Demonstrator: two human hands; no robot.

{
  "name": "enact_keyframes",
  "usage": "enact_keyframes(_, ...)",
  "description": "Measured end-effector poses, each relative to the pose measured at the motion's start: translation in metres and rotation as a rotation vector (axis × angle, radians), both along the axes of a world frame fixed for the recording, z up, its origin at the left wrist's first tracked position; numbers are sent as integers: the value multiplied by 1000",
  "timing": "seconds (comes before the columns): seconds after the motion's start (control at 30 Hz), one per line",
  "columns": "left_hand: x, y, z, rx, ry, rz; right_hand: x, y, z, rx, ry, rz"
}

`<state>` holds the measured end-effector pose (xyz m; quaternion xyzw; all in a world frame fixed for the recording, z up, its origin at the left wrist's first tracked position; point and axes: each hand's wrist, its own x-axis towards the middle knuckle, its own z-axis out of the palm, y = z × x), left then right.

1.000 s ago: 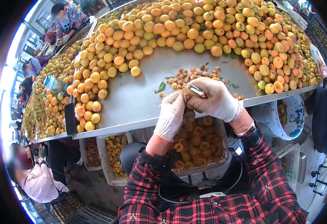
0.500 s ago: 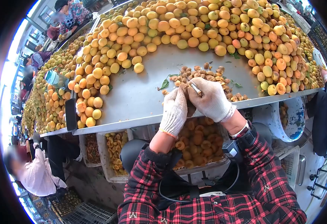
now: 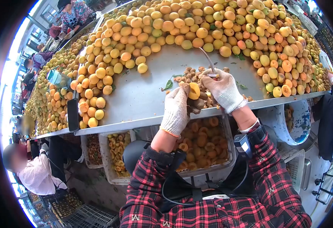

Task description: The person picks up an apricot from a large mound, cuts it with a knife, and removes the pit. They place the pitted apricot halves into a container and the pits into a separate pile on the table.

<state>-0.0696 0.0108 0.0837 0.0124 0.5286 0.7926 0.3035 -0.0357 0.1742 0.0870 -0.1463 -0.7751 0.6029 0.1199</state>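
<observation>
In a white knit glove, my left hand (image 3: 175, 108) is closed on an apricot (image 3: 194, 91), its yellow-orange flesh turned toward my right hand. My right hand (image 3: 224, 90), gloved too, grips a slim curved knife (image 3: 208, 57) whose thin metal end points up and away over the tray. The knife stands apart from the fruit. Dark brown fingertips of the left glove show under the apricot. Just beyond both hands lies a heap of apricot pits (image 3: 191, 74) with scraps, partly hidden by them. Beneath my wrists is a crate (image 3: 231, 152) of apricot halves.
Whole apricots (image 3: 166, 26) are banked around the metal table (image 3: 136, 98). A dark phone-like slab (image 3: 73, 114) stands at the table's front edge, with a plastic jar (image 3: 59, 79) behind it. A bin (image 3: 115, 152) of halves and a white bucket (image 3: 290, 121) are below. A person (image 3: 41, 171) sits at left.
My hands have moved apart, the right one shifting right. The knife now points up and away, and the apricot in my left hand has come into view.
</observation>
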Motion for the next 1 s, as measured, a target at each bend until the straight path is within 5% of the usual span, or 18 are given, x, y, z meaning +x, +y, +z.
enact_keyframes(0.23,-5,-18,8,187,103,12,8,13,12,410,-114,29)
enact_keyframes(0.37,0,-43,13,196,184,124,8,14,5,375,-61,60)
enact_keyframes(0.7,45,-71,35,-205,471,92,15,20,10,347,-46,76)
enact_keyframes(0.8,59,-76,51,-205,353,150,16,22,11,297,-45,76)
enact_keyframes(0.9,65,-109,60,-356,634,264,19,23,16,331,-49,79)
enact_keyframes(1.0,62,-169,56,-460,634,442,22,25,19,289,-38,79)
